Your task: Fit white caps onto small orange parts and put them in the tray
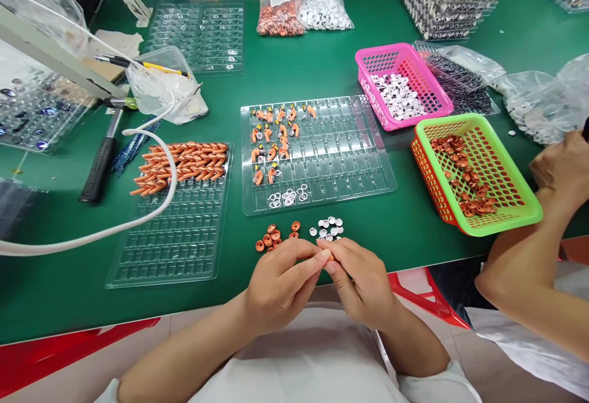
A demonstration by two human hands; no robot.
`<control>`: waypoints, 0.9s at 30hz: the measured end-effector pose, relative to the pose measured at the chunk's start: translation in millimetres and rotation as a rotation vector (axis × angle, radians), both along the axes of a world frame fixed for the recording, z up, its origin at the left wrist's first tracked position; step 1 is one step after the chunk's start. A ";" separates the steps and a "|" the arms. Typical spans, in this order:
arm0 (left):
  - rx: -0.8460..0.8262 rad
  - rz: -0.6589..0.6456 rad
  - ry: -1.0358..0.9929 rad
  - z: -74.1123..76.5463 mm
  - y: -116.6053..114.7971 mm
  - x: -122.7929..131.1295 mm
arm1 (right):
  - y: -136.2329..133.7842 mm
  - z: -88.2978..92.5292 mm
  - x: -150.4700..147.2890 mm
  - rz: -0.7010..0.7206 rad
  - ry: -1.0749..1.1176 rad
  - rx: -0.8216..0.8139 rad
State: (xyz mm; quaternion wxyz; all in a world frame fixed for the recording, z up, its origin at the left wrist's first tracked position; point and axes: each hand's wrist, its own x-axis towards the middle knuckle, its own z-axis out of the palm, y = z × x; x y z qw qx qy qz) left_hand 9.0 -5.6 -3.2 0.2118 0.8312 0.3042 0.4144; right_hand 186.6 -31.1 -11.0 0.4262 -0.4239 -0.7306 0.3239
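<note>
1. Left hand point(276, 283): at the near edge of the green worktop point(69, 280), centre of scene. Fingers curled in, with thumb and forefinger pinched onto an orange part point(327, 255).
2. Right hand point(361, 280): just right of the left hand, fingertips meeting it. Fingers closed in a pinch on the same orange part.
3. Orange part: small, caught between the fingertips of both hands where they touch and mostly hidden by them. Its shape cannot be told.
4. Orange rings point(273, 237): loose cluster on the worktop, just beyond the left hand.
5. White caps point(327, 228): small cluster just right of the rings, just beyond the joined fingertips.
6. Clear tray point(350, 164): farther off, behind both clusters. Orange fittings fill its far-left compartments and white rings lie at its near edge.
7. Second clear tray point(175, 243): left of the hands, with orange pieces stacked at its far end.
8. Green basket point(501, 222): right of the hands, holding orange rings.
9. Pink basket point(414, 119): beyond the green one, holding white caps.
10. Another person's hand point(561, 170): at the far right edge, well apart.
</note>
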 end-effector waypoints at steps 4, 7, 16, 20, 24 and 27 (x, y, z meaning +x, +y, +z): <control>-0.025 -0.018 -0.005 -1.8 -0.6 -3.1 | -1.4 -2.3 -2.0 -0.032 -0.021 0.082; -0.034 -0.024 -0.022 -2.5 -0.6 -4.2 | -1.8 -4.8 -2.4 -0.043 -0.035 0.107; -0.050 0.042 -0.028 -0.4 -3.8 0.0 | -1.0 -6.7 0.7 -0.021 -0.030 0.118; -0.050 0.051 -0.044 0.6 -3.6 3.3 | -1.5 -8.5 4.4 -0.024 -0.039 0.113; -0.035 0.077 -0.006 2.6 -1.5 3.9 | -2.2 -10.4 6.7 -0.038 -0.061 0.119; -0.013 0.048 -0.006 3.5 1.0 4.4 | -1.8 -11.1 7.0 -0.055 -0.073 0.150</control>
